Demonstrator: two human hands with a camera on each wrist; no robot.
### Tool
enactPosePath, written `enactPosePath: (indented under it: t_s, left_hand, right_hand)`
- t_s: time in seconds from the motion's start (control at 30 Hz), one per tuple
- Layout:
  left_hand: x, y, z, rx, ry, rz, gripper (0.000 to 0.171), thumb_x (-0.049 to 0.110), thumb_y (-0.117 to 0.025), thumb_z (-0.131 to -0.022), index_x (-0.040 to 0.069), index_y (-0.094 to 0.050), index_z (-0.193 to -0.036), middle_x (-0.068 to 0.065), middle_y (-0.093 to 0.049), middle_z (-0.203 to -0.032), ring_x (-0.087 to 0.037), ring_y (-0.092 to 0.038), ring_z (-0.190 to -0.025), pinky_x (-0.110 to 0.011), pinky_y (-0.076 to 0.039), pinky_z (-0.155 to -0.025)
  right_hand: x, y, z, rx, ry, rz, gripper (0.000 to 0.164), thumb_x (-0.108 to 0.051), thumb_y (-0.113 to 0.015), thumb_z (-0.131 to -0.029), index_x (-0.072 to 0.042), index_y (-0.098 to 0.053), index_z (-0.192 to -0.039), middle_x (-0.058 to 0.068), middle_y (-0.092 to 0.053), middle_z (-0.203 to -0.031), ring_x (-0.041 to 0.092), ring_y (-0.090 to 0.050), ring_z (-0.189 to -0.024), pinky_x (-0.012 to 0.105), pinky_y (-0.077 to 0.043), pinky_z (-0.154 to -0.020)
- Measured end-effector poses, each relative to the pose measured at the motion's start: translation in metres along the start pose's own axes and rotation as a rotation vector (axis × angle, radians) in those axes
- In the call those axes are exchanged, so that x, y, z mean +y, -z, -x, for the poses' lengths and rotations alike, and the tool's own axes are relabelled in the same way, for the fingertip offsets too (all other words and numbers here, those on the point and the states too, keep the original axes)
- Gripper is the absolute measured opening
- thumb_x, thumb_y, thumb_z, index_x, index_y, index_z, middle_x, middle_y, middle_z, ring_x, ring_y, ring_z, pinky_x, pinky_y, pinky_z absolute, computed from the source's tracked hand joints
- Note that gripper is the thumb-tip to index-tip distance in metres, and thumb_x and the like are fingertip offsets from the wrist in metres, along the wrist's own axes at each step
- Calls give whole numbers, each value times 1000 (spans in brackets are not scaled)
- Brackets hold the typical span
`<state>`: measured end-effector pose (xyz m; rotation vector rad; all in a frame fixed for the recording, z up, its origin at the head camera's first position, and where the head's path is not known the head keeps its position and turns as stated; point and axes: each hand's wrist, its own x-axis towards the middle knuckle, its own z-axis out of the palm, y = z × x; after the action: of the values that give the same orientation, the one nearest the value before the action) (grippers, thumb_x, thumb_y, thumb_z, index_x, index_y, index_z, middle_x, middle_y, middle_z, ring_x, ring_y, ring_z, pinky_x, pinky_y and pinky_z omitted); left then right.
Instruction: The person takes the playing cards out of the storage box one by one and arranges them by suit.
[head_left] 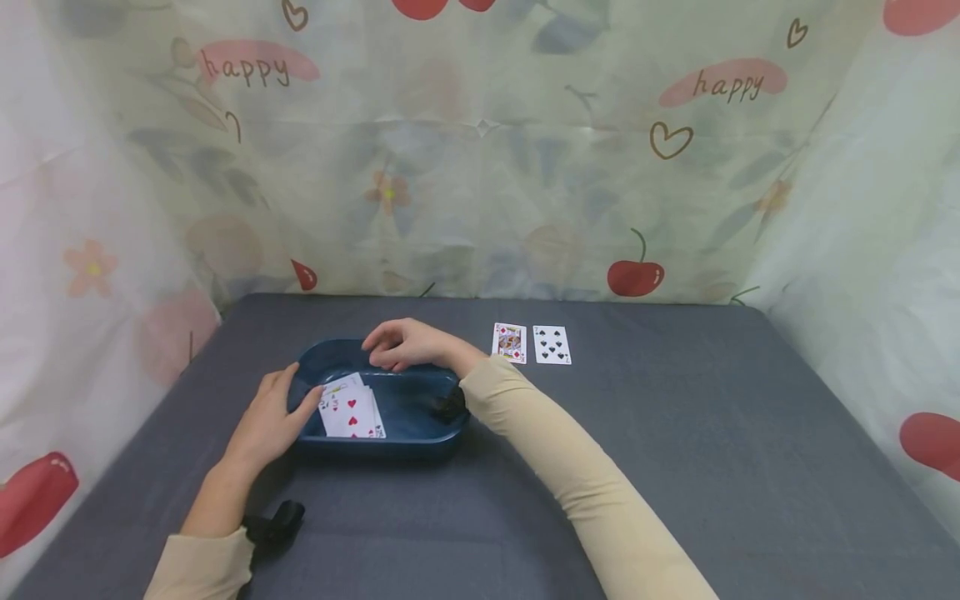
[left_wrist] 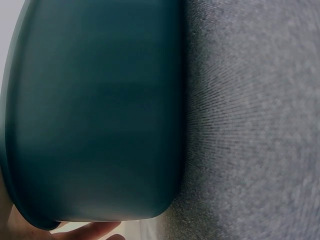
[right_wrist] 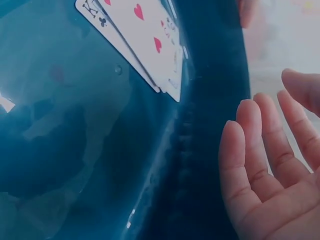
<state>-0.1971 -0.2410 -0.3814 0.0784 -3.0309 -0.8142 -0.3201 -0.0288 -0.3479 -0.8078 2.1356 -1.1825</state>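
Note:
A dark blue-green oval basin point(head_left: 420, 447) stands on the table, left of the middle. My left hand point(head_left: 264, 423) holds its left end, thumb over the rim and fingers outside; in the left wrist view some fingers point(left_wrist: 92, 231) show beyond the basin wall. Inside, at the left, lies a loose stack of playing cards point(head_left: 352, 412), a heart card on top. A king of clubs point(right_wrist: 102, 22) sticks out from the stack in the right wrist view. Over the far rim hovers my right hand point(head_left: 408, 343), empty, its fingers loosely bent.
Behind the basin to the right, a red face card point(head_left: 509, 343) and a spade card point(head_left: 552, 345) lie face up side by side on the dark grey tabletop point(head_left: 645, 450). Patterned curtains point(head_left: 480, 183) rise at the back and sides. Black wrist cameras point(head_left: 277, 525) sit on both wrists.

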Motion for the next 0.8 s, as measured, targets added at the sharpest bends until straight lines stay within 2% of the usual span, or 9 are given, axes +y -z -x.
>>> enactPosePath:
  t_s: [0.2, 0.4, 0.57, 0.8]
  left_hand:
    - [0, 0, 0, -1, 10, 1, 77, 46, -41, -96, -6, -15, -146, -35, -18, -145, -52, -29, -129, -65, -28, -104]
    - [0, 0, 0, -11, 23, 1, 77, 47, -40, -96, -5, -14, -146, -35, -18, -146, -52, -29, -129, -65, -29, -104]
    - [0, 0, 0, -10, 24, 0, 77, 47, -40, -96, -5, -14, -146, -35, -18, -146, -51, -29, -129, -65, -29, -103]
    - [0, 0, 0, 5, 7, 0, 76, 47, -40, -96, -5, -16, -146, -35, -20, -145, -51, -30, -129, -65, -29, -104]
  right_hand:
    - [0, -7, -7, -31, -24, 31, 40, -16, -62, -89, -3, -54, -126, 13, -65, -112, 17, -62, -94, 30, -55, -84]
    - [3, -14, -16, -59, -40, 56, 40, -14, -63, -88, -3, -55, -125, 11, -65, -109, 10, -60, -86, 25, -54, -79]
    - [4, -21, -21, -74, -53, 94, 37, -13, -61, -89, -4, -56, -124, 10, -64, -105, 9, -58, -85, 20, -52, -73]
    - [4, -29, -26, -71, -103, 127, 36, -15, -64, -87, -7, -58, -122, 3, -62, -99, 11, -58, -87, 22, -52, -75]
